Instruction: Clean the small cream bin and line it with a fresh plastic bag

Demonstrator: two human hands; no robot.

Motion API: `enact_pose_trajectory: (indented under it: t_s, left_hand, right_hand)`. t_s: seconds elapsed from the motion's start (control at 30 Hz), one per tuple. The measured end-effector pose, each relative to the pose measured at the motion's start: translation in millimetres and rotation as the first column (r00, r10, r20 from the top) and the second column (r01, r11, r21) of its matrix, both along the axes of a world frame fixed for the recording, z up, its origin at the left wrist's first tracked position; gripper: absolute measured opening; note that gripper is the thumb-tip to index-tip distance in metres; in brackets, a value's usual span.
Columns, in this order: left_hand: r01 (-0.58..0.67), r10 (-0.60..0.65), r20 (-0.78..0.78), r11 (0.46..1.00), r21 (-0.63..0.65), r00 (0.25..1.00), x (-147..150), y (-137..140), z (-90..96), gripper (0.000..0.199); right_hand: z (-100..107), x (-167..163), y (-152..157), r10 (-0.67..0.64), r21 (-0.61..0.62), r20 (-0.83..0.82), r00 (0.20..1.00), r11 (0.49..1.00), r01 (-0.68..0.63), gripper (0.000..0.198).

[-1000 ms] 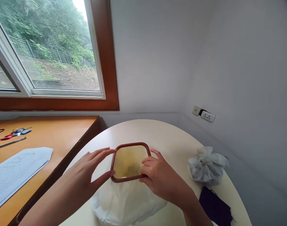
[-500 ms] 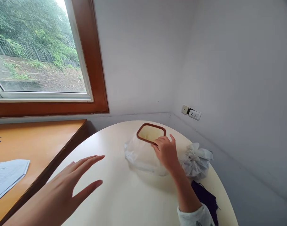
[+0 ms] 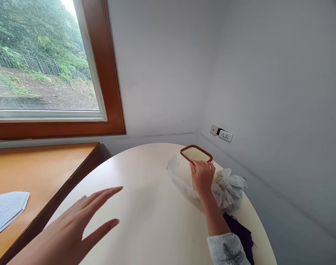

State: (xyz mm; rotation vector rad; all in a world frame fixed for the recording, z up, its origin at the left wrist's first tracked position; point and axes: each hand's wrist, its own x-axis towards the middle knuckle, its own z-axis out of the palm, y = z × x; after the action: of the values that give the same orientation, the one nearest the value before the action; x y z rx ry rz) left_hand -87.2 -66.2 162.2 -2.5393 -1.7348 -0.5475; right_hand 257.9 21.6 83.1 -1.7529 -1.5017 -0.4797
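Observation:
My right hand [image 3: 203, 177] has its fingers closed over the near edge of a brown, rounded-rectangular frame [image 3: 196, 146], which looks like an embroidery hoop. The frame's inside is pale cream. Thin translucent white material [image 3: 177, 171] spreads out beneath and to the left of it; whether this is cloth or plastic I cannot tell. My left hand [image 3: 85, 213] hovers above the left part of the round table, holding nothing, thumb and fingers apart. Right of my right wrist is a knotted whitish plastic bag [image 3: 230, 189], and nearer me a dark purple cloth [image 3: 241, 232] with frayed edges, partly hidden by my sleeve.
The cream round table [image 3: 157, 235] stands in a corner against the walls. On the left is an orange-brown desk [image 3: 49, 162] with papers [image 3: 8, 208]. A wall socket [image 3: 225, 135] is at the right, and a wood-framed window [image 3: 46, 81] at upper left.
My right hand has moved the brown frame and the translucent material to the right, close to the knotted bag. My left hand stays almost in place, fingers still apart.

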Motion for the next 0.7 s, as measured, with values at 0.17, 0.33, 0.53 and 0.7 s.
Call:
enact_pose_trajectory:
  t_s: [0.17,0.33,0.53,0.7]
  left_hand:
    - [0.001,-0.001,-0.008,1.0,0.009,1.0,-2,-1,-3.0,0.057]
    - [0.007,-0.006,-0.015,1.0,0.016,1.0,0,-2,-1.3,0.057]
    - [-0.014,0.006,-0.105,0.997,-0.081,0.994,1,-4,12.7,0.059]
    - [0.008,-0.011,-0.083,0.999,-0.04,0.996,1,-8,15.6,0.061]
  right_hand:
    - [2,-3,1,-0.008,0.035,-0.047,0.999,0.999,0.01,0.031]
    - [35,-16,-17,0.084,0.234,-0.078,0.993,0.97,-0.063,0.042]
    - [44,-54,-51,0.413,0.066,0.048,0.909,0.907,-0.415,0.038]
    - [-13,-73,-65,0.682,-0.423,0.039,0.73,0.673,-0.606,0.057]
